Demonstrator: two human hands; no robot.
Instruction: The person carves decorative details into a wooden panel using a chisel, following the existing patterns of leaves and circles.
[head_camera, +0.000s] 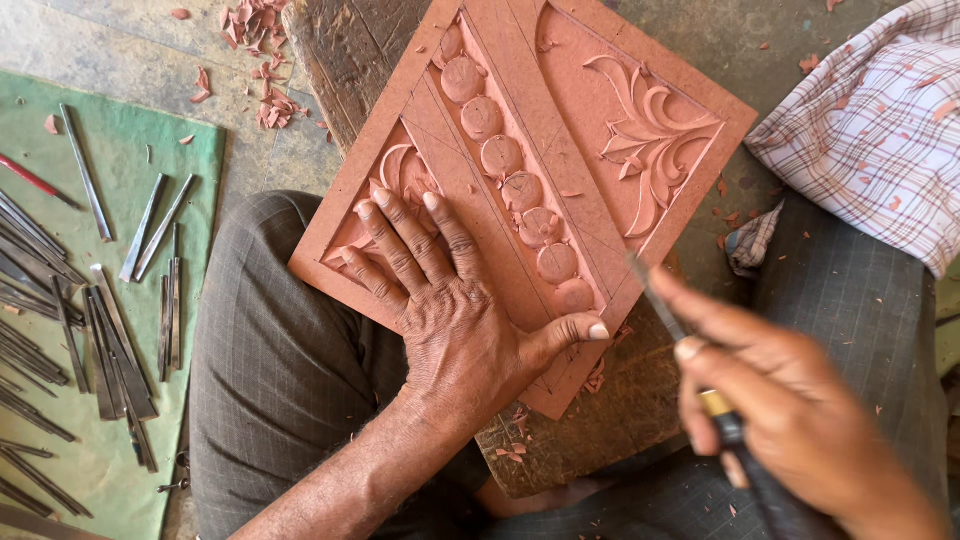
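Two hands at a carved reddish panel (520, 190) lying on a wooden block (590, 420).
Left hand (450, 300) presses spread flat on it; right hand (790, 410) pinches a dark-handled chisel (700, 370) beside its edge.

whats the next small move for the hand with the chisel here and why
Probably bring the chisel down onto the carved panel. The right hand holds it just off the panel's lower right edge, its tip blurred and apparently not cutting, while the left hand lies flat on the panel, pinning it to the wooden block.
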